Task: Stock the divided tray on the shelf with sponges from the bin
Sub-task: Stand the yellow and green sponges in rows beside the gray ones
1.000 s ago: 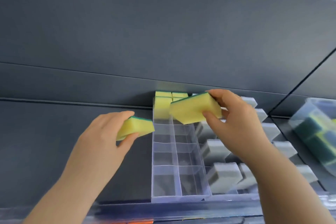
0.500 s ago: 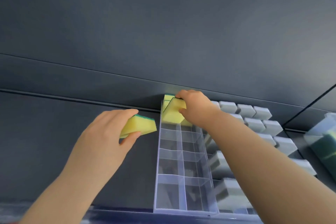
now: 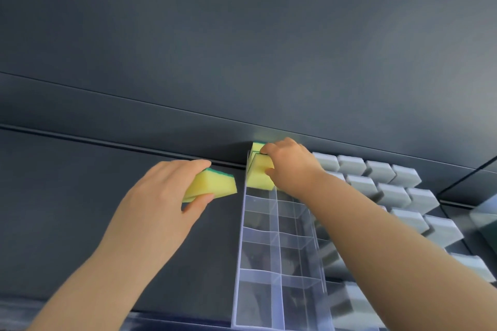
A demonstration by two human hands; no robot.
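**Change over the last second.** The right hand (image 3: 290,166), earlier raised above the middle of the divided tray (image 3: 279,258), has reached to the tray's far end. Its yellow sponge (image 3: 258,174), formerly held clear in the air, now sits lowered in the left column, just in front of a stocked sponge (image 3: 256,145). The far grey sponges (image 3: 352,165) are newly uncovered.
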